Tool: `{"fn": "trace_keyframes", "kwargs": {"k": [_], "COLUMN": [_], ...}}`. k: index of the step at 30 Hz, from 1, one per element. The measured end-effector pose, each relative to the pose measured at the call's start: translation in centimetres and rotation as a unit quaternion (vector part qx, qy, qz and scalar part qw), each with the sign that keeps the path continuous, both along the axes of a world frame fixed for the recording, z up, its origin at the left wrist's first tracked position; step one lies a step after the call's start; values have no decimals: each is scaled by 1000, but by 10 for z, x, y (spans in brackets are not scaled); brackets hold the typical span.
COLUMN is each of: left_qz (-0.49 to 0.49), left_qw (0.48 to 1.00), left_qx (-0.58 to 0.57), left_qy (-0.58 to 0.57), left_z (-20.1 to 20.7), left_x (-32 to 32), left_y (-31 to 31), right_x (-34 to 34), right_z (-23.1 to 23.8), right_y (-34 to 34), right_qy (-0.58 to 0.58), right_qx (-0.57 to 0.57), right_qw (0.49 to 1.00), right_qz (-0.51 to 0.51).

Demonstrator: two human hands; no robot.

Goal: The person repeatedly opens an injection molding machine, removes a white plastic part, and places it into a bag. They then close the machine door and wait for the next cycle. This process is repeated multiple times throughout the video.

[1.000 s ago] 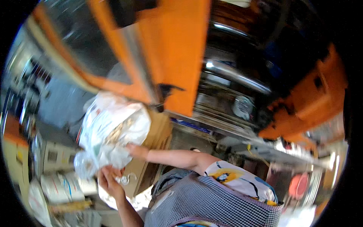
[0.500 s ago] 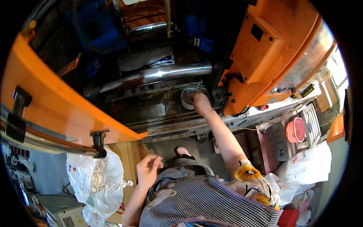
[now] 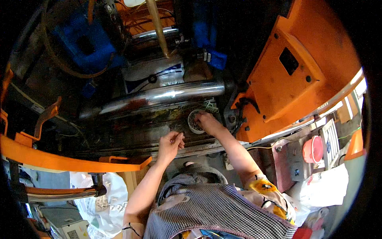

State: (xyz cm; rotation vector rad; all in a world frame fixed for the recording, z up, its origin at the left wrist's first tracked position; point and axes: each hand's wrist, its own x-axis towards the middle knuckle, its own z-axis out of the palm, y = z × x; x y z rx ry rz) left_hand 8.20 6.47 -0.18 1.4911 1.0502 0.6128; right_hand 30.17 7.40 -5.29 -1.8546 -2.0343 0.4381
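Observation:
A small white tub point(image 3: 191, 120) filled with tiny speckled pieces stands on the dirty machine ledge point(image 3: 135, 135). My right hand point(image 3: 209, 123) reaches into its right side, the fingertips closed together among the pieces. What they pinch, if anything, is too small to make out. To the left of the tub and nearer to me, my left hand point(image 3: 170, 146) hovers over the ledge's front edge. Its fingers are curled in against the thumb, hiding whatever may be between them. Behind the tub lie some thin pale green strands point(image 3: 210, 106).
A thick shiny metal bar point(image 3: 167, 94) crosses behind the ledge. Orange machine panels flank me, one at right point(image 3: 274, 75) and a door edge point(image 3: 75, 157) at left. A white plastic bag point(image 3: 115, 199) with pale pieces sits lower left; a pink basin point(image 3: 313, 149) stands right.
My left hand has risen forward from beside my apron to over the ledge. My right hand stays at the tub. The left orange door has shifted outward, and the view has tilted.

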Motion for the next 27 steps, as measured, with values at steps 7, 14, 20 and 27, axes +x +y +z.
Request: {"fn": "trace_keyframes", "kwargs": {"k": [7,14,20,27], "left_qz": [66,77,138,102], "left_qw": [974,810,815,813], "left_qx": [-180,-423,-399,-375], "left_qy": [-124,-398,-396,-434], "left_z": [-21,-24,17,30], "left_x": [34,50,44,25], "left_y": [31,36,35,40], "right_x": [9,-16,-21,-28], "right_z": [35,66,70,94], "right_y": [-4,-8,6,19], "right_qy": [184,220,293,350], "right_qx": [23,103,136,59], "right_qw": [982,958,934,919], "right_qz": [45,153,150,170]}}
